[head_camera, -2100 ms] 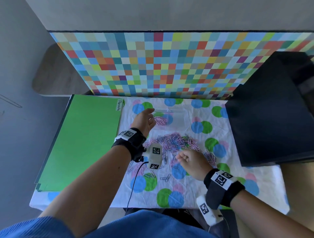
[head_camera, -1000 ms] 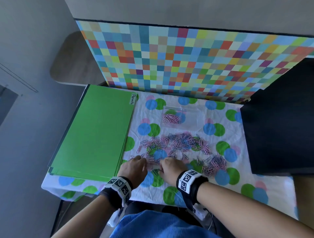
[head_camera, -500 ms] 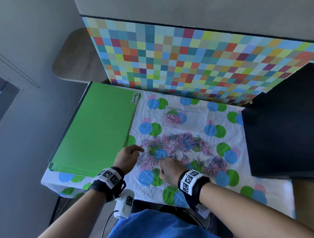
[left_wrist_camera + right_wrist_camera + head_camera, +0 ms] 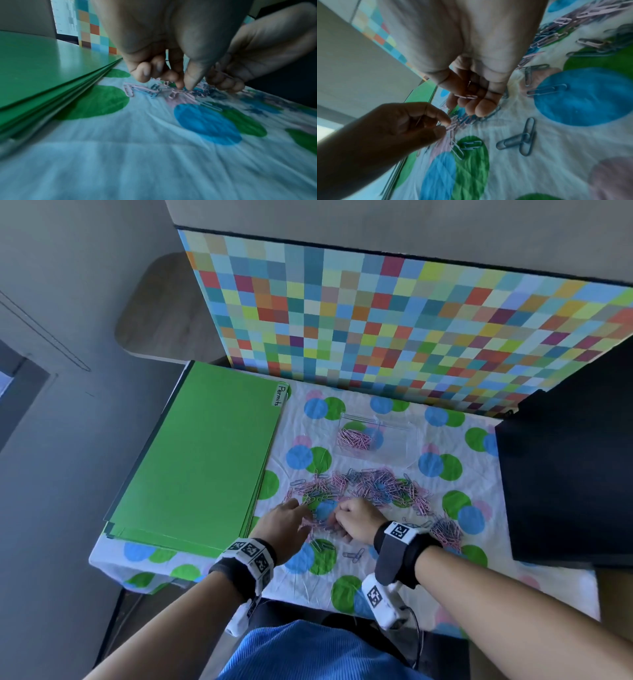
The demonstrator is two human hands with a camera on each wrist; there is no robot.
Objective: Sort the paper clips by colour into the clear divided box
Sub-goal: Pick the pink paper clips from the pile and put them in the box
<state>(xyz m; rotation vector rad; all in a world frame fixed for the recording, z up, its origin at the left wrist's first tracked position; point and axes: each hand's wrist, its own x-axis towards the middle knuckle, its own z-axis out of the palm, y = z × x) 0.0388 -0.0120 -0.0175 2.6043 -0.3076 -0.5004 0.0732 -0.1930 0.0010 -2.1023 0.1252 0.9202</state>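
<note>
Pink and blue-grey paper clips point(image 4: 370, 484) lie heaped mid-cloth, with a smaller heap point(image 4: 445, 529) to the right. The clear divided box point(image 4: 404, 440) stands behind them, and its left compartment holds pink clips point(image 4: 354, 438). My left hand point(image 4: 291, 520) is at the pile's near edge; thumb and forefinger pinch a pink clip point(image 4: 449, 126) against the cloth. My right hand point(image 4: 346, 517) is close beside it, fingers curled round pink clips point(image 4: 465, 96) in the palm. In the left wrist view the left hand point(image 4: 184, 86) touches the clips, and the right hand point(image 4: 240, 67) is just beyond it.
A stack of green folders point(image 4: 198, 460) covers the table's left side, close to my left hand. A black box point(image 4: 565, 474) stands along the right. A checkered board point(image 4: 376, 320) closes the back. Loose grey clips point(image 4: 522, 139) lie near the front edge.
My left hand has moved right from the folder's edge to the clips beside my right hand and now pinches one. The right hand stays in about the same spot.
</note>
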